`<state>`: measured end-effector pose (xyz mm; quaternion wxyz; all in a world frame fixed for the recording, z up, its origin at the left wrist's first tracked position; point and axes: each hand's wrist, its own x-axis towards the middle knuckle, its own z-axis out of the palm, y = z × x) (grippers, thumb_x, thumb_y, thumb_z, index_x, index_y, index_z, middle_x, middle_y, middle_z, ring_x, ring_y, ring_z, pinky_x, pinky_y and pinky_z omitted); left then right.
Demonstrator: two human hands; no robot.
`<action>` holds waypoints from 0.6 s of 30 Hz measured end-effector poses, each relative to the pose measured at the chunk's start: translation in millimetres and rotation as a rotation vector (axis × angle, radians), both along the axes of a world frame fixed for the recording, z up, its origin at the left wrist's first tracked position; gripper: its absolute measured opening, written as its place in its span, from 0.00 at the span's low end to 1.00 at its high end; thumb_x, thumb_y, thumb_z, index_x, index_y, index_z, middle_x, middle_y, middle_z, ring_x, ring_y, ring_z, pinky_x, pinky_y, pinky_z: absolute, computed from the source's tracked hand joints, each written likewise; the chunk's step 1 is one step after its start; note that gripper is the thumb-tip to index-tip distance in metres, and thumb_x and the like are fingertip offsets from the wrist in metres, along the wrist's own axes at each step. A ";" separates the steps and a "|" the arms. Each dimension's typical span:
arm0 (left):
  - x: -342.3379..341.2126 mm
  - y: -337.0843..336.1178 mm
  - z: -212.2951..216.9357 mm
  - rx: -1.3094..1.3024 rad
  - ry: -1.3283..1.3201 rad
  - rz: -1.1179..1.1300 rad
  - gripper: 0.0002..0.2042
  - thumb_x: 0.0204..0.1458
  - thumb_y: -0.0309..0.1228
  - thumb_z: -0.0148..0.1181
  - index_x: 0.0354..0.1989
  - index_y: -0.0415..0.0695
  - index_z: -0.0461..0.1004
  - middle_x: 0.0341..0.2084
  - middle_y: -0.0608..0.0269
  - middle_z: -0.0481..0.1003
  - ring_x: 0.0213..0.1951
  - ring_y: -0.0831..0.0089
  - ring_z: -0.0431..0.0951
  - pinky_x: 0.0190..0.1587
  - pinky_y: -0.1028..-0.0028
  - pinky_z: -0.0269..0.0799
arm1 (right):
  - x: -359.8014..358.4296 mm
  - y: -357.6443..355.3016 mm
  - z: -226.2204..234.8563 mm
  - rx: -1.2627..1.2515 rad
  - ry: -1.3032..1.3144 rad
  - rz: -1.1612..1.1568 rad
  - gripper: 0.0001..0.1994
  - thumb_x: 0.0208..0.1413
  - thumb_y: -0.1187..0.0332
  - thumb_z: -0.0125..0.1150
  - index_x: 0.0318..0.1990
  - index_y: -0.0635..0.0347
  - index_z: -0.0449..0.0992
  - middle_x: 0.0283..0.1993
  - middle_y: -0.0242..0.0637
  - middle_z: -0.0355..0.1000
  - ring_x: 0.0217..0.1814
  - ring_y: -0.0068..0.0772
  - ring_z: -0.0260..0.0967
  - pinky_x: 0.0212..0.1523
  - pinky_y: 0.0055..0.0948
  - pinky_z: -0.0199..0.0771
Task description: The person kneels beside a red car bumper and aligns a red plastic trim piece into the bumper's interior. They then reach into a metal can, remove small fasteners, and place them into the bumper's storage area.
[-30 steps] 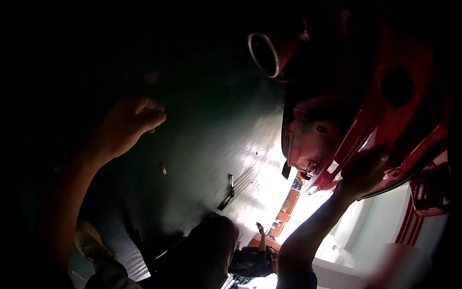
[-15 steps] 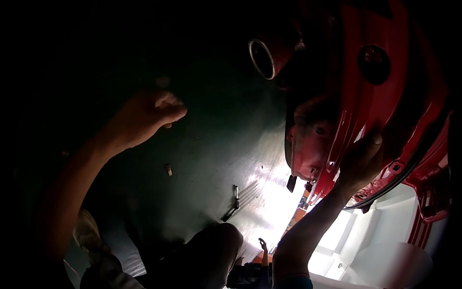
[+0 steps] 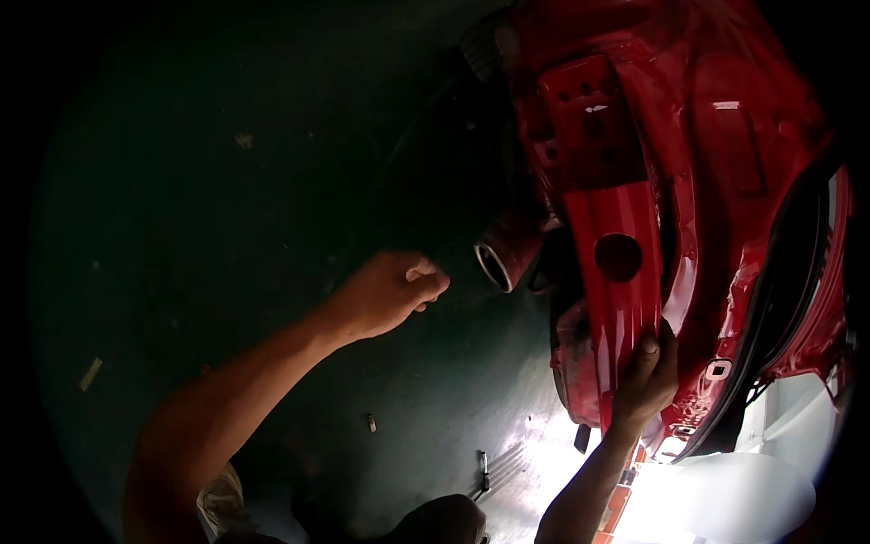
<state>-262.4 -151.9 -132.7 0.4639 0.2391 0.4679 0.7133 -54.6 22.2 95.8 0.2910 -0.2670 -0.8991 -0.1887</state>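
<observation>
A red painted car body (image 3: 689, 181) fills the upper right, seen from below, with a flat red beam (image 3: 616, 299) that has a round hole. My right hand (image 3: 645, 376) grips the lower end of that beam. My left hand (image 3: 388, 292) hovers over the dark green floor with its fingers curled shut; nothing shows inside it. It is just left of a round exhaust pipe end (image 3: 504, 256), not touching it.
The dark green floor (image 3: 227, 181) spreads over the left and centre. A small bolt (image 3: 371, 422) and a slim metal tool (image 3: 483, 470) lie on it near a bright glare patch. My knee (image 3: 444, 521) shows at the lower edge.
The view has swung so the red body and exhaust pipe sit lower and larger. My left hand has moved right, closer to the pipe. My right hand still holds the red beam.
</observation>
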 end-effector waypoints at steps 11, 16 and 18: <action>-121.0 75.6 109.1 0.072 0.780 0.916 0.17 0.61 0.33 0.61 0.55 0.37 0.76 0.39 0.49 0.82 0.44 0.60 0.84 0.47 0.63 0.78 | -8.5 -10.8 2.1 -0.012 0.033 0.050 0.32 0.68 0.42 0.53 0.55 0.70 0.77 0.43 0.55 0.80 0.42 0.52 0.81 0.39 0.42 0.80; -156.0 97.1 149.8 -0.046 1.125 0.860 0.13 0.57 0.31 0.63 0.49 0.39 0.78 0.37 0.45 0.82 0.42 0.48 0.83 0.46 0.55 0.78 | -5.5 -8.9 7.2 0.011 0.013 0.039 0.31 0.66 0.43 0.55 0.54 0.68 0.78 0.41 0.55 0.79 0.40 0.57 0.80 0.39 0.44 0.79; -160.0 99.8 156.7 -0.062 1.151 0.840 0.09 0.57 0.31 0.63 0.43 0.40 0.78 0.35 0.44 0.81 0.40 0.45 0.82 0.43 0.53 0.77 | -4.0 -9.0 8.9 0.007 -0.001 0.018 0.31 0.66 0.43 0.55 0.55 0.68 0.78 0.41 0.54 0.78 0.40 0.58 0.79 0.38 0.45 0.78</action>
